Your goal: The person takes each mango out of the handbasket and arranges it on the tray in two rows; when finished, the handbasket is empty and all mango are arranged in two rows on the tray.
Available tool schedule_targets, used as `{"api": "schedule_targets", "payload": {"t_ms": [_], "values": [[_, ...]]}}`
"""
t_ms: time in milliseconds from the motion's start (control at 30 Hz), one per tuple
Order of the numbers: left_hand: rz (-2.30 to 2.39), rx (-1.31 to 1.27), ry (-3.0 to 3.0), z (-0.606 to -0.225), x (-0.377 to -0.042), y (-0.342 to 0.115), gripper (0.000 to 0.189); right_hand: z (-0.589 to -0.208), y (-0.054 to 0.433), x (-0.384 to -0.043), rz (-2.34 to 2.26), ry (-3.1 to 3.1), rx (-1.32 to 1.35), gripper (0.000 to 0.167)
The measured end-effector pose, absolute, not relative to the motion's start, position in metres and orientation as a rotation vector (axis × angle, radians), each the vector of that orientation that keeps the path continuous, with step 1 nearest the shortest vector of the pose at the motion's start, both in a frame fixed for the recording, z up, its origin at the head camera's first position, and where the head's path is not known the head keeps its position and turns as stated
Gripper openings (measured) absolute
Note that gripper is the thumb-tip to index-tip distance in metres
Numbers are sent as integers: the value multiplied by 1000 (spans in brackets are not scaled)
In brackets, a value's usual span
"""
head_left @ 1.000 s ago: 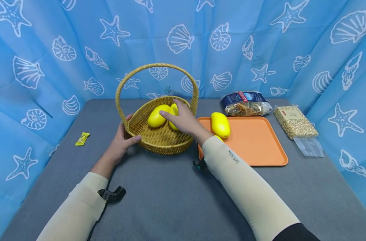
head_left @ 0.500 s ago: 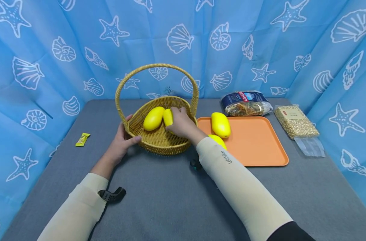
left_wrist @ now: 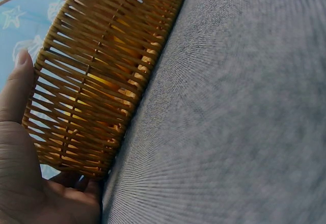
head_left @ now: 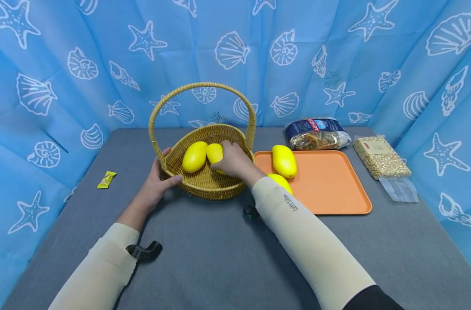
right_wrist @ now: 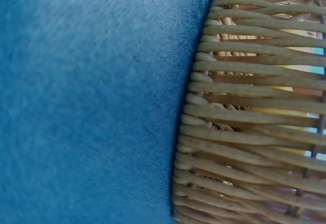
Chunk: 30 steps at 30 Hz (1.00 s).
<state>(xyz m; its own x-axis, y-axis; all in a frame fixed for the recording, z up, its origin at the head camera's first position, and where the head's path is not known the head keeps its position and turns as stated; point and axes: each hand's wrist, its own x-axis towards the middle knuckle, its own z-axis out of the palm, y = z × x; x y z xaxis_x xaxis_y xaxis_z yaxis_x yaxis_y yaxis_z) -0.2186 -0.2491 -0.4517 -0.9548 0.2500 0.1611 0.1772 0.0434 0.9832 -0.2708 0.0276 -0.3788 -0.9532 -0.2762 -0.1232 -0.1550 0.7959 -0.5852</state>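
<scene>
In the head view, my left hand (head_left: 155, 183) holds the wicker basket (head_left: 216, 192) at its left side, thumb along the front rim and fingers partly hidden behind. The left wrist view shows that thumb beside the woven wall (left_wrist: 97, 86). Inside the basket lie two yellow mangoes. My right hand (head_left: 235, 161) reaches over the right rim and grips one mango (head_left: 215, 153), covering part of it. The other mango (head_left: 194, 157) lies just left of it. Only woven basket wall (right_wrist: 254, 107) and cloth show in the right wrist view; the right hand is hidden there.
Right of the basket is an orange tray (head_left: 328, 185) bearing a mango (head_left: 284, 161) and another mango (head_left: 280, 183), half covered by the right forearm. Behind it lies a pasta bag (head_left: 317, 133); a grain pack (head_left: 380, 156) lies right. A yellow wrapped candy (head_left: 106, 180) is far left.
My right hand has lowered further into the basket with its mango. Both mangoes there have shifted left and toward me. The left hand stays on the basket.
</scene>
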Motion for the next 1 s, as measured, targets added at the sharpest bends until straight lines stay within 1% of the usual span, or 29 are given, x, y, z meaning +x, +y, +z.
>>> {"api": "schedule_targets", "payload": {"t_ms": [100,300,500,767,1000], "values": [[2084,458,2234,-451,-219,-248,91,-379,28,-272,-905,2793,-328,89],[2090,469,2232,-453,-220,-249,91,-377,29,-271,-1029,2814,-372,84],[2078,452,2237,-452,-219,-249,91,-373,29,-266,-1086,2818,-387,82],[2086,455,2229,-453,-219,-250,90,-359,28,-253,-1110,2807,-475,82],[2100,472,2215,-453,-220,-250,90,-355,38,-234,-1186,2762,-544,81]]}}
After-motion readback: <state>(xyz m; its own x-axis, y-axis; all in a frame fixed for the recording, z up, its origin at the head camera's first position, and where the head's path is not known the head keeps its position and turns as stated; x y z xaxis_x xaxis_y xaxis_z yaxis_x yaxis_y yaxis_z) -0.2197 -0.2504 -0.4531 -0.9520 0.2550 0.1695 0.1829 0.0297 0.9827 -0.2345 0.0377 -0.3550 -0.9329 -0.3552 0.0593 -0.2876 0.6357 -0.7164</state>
